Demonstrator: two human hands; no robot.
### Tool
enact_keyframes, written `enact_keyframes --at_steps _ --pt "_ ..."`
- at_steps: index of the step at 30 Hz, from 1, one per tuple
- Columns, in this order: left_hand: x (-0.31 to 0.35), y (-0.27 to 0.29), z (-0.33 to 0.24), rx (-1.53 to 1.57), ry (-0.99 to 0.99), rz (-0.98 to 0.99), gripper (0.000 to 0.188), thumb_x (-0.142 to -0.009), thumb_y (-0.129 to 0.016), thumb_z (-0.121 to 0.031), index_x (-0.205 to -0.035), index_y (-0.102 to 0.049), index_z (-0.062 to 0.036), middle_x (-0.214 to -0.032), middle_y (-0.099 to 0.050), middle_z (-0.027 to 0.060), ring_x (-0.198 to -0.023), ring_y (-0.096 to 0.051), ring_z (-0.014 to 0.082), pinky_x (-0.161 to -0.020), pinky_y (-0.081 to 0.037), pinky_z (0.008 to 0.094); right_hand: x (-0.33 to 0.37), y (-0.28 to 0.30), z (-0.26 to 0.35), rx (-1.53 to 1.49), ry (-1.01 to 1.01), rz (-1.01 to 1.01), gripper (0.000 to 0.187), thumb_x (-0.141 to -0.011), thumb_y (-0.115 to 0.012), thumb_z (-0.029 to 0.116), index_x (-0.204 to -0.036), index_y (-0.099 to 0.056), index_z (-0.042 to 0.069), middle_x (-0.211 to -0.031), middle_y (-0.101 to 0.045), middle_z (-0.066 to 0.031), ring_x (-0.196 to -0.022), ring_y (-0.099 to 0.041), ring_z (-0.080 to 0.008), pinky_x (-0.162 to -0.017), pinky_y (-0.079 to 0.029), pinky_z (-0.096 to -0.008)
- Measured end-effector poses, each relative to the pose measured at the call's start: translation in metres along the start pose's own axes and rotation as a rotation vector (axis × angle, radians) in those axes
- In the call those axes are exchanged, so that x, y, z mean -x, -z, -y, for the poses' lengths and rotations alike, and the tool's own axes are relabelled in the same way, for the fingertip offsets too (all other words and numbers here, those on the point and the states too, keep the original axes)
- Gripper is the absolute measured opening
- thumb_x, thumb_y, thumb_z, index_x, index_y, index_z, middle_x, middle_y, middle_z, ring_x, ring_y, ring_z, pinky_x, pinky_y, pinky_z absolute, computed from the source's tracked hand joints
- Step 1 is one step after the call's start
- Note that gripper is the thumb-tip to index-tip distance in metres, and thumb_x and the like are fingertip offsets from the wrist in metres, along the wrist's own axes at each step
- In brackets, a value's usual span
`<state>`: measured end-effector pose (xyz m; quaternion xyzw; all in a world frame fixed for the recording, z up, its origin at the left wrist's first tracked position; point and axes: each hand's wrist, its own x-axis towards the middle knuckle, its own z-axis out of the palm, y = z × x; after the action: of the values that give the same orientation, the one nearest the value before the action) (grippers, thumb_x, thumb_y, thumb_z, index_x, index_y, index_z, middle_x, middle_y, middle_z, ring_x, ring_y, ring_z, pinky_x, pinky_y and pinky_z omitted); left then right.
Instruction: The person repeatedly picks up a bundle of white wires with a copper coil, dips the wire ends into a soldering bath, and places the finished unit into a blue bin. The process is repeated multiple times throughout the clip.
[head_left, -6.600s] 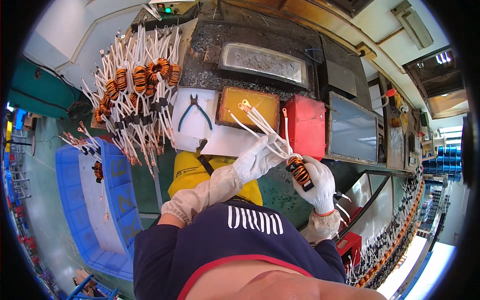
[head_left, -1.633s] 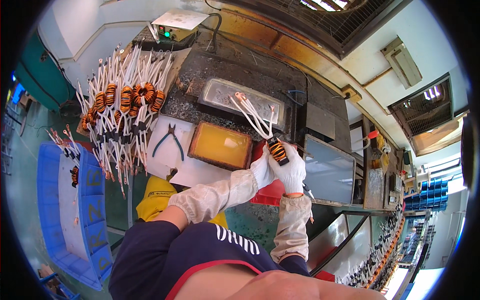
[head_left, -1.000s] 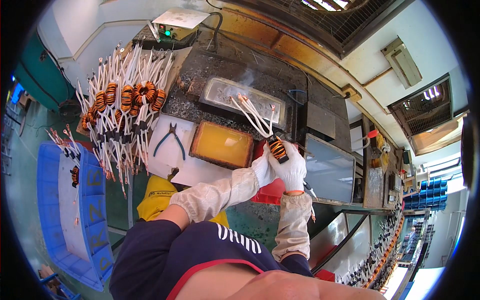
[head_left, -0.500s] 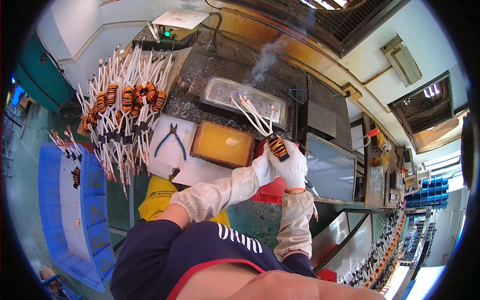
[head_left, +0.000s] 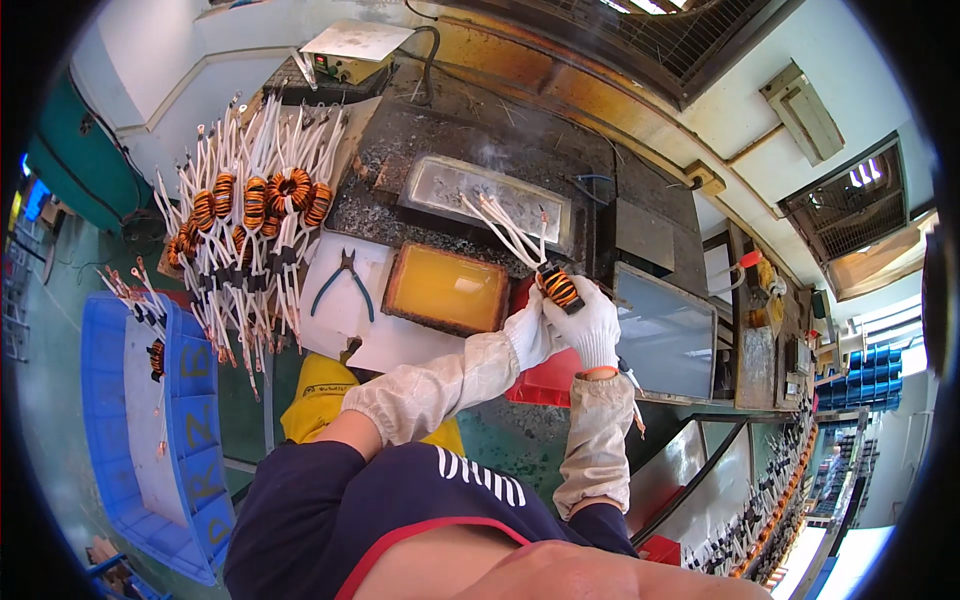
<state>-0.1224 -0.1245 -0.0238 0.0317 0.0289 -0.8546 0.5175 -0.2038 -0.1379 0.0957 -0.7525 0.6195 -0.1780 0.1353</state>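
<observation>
Both of my gloved hands are closed around a toroidal coil wound in orange and black (head_left: 559, 289). My right hand (head_left: 592, 328) grips it from the right. My left hand (head_left: 533, 336) is pressed in at its lower left, with its fingertips partly hidden. White sleeved leads (head_left: 512, 236) run up and left from the coil, their ends over a long metal pot of silvery molten solder (head_left: 432, 186). Whether the tips touch the surface I cannot tell. More lead ends hang below my right wrist. Nearer me sits a rectangular tray of amber liquid (head_left: 448, 288).
Cutting pliers (head_left: 343, 284) lie left of the amber tray. Many similar coils (head_left: 254, 200) are heaped at the left, above a blue crate (head_left: 190, 420). A red container (head_left: 545, 380) is beneath my hands. A grey panel (head_left: 665, 330) stands right, and a control box (head_left: 350, 68) behind.
The smoke over the solder pot has thinned. My hands and the coil have shifted slightly, the coil tilting a little. The control box's green light no longer glows brightly.
</observation>
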Motion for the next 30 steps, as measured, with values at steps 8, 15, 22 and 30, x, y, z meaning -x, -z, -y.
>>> enact_keyframes --at_steps 8,15,22,30 --pt "0.0005 -0.0009 -0.0015 0.003 0.001 -0.021 0.057 -0.101 -0.028 -0.054 -0.137 -0.044 -0.0126 -0.135 -0.054 0.0095 -0.122 -0.054 0.0276 -0.103 -0.044 0.0484 -0.0014 0.0046 0.0079 0.028 0.017 0.019 0.055 -0.068 -0.073 0.038 -0.113 -0.065 0.006 -0.103 -0.068 -0.0169 -0.096 -0.066 -0.0350 -0.084 -0.053 -0.0401" --pt "-0.0002 0.0003 -0.0020 -0.011 0.009 -0.019 0.057 -0.101 -0.028 -0.054 -0.137 -0.044 -0.0128 -0.135 -0.054 0.0104 -0.122 -0.054 0.0281 -0.104 -0.043 0.0483 -0.0028 0.0049 0.0077 0.019 0.013 0.032 0.055 -0.068 -0.073 0.038 -0.112 -0.065 0.007 -0.103 -0.068 -0.0167 -0.095 -0.066 -0.0357 -0.082 -0.053 -0.0411" --pt "0.0027 -0.0039 -0.0024 -0.028 0.009 -0.023 0.057 -0.101 -0.027 -0.054 -0.138 -0.044 -0.0134 -0.135 -0.054 0.0098 -0.122 -0.055 0.0281 -0.103 -0.044 0.0474 -0.0043 0.0059 0.0073 0.033 -0.047 0.065 0.054 -0.067 -0.072 0.040 -0.110 -0.066 0.008 -0.099 -0.069 -0.0175 -0.094 -0.066 -0.0363 -0.081 -0.053 -0.0423" --pt "0.0022 -0.0017 -0.0024 -0.025 0.007 -0.023 0.056 -0.101 -0.029 -0.054 -0.137 -0.044 -0.0142 -0.134 -0.055 0.0088 -0.120 -0.056 0.0270 -0.102 -0.045 0.0470 -0.0037 0.0069 0.0089 0.015 -0.032 0.051 0.055 -0.068 -0.072 0.039 -0.112 -0.066 0.008 -0.099 -0.069 -0.0181 -0.092 -0.067 -0.0365 -0.080 -0.053 -0.0423"
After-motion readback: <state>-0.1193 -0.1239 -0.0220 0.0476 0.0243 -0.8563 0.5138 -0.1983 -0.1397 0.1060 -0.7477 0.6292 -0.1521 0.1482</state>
